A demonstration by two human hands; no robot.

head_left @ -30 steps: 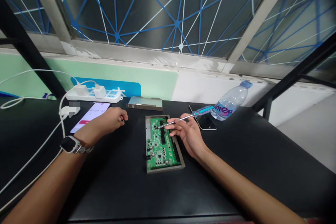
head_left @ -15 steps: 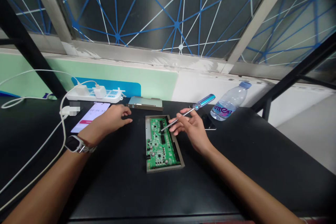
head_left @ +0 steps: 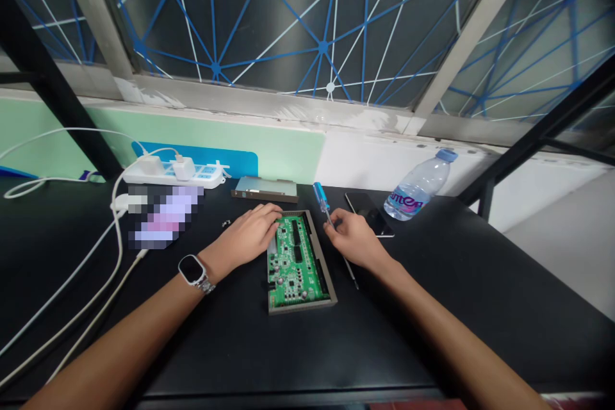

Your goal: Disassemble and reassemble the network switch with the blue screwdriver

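A green circuit board (head_left: 293,275) sits in a shallow grey metal case (head_left: 302,309) on the black table. My left hand (head_left: 250,234) lies palm down over the case's upper left edge, fingers stretched out and touching it. To the right of the case, my right hand (head_left: 355,237) pinches the shaft of a screwdriver (head_left: 321,197) with a clear blue handle. The handle points away from me, and the tip shows below the hand, low over or on the table. A few tiny metal pieces, perhaps screws, (head_left: 226,223) lie just left of my left hand.
Behind the board lies a grey metal cover (head_left: 264,189). A dark phone (head_left: 369,214) and a water bottle (head_left: 420,186) are at right. At left are a blurred-out phone (head_left: 168,218), a white power strip (head_left: 173,172) and white cables (head_left: 116,237).
My left hand has moved right from near the phone onto the case's edge. My right hand has drawn the screwdriver off the board and turned it, handle away, beside the case.
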